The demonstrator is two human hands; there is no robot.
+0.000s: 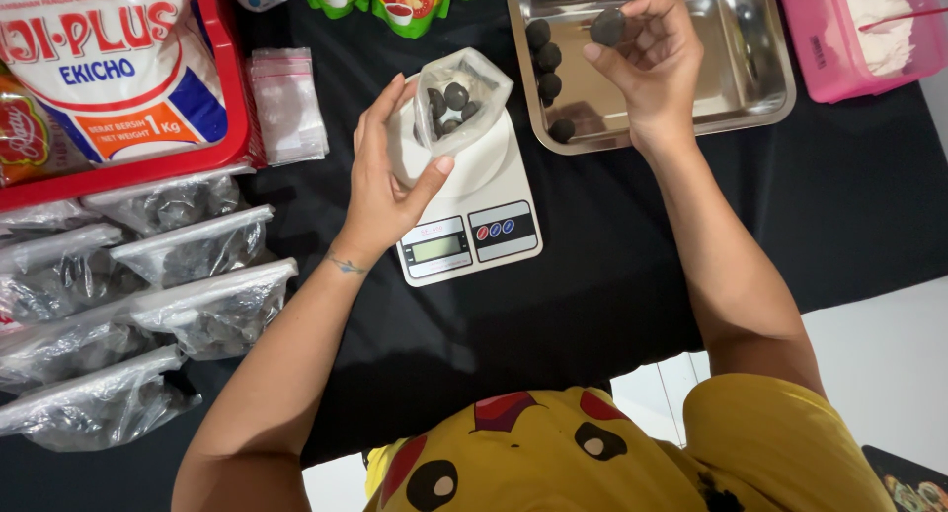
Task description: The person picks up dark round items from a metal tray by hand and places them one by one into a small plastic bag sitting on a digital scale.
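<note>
Head view, left hand (380, 191) fingers wrapped around clear plastic bag (462, 102) of dark balls on white kitchen scale (472, 211), right hand (647, 63) fingertips pinching one dark ball (607, 25) above steel tray (750, 78).

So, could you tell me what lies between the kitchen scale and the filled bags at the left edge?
In the head view, only bare black tablecloth and the left hand's forearm separate the scale from the filled bags.

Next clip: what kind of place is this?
Probably a small home food-packing station. A white kitchen scale on a black-covered table carries a clear bag of dark balls, a steel tray holds more, and filled sealed bags lie stacked on one side.
</note>
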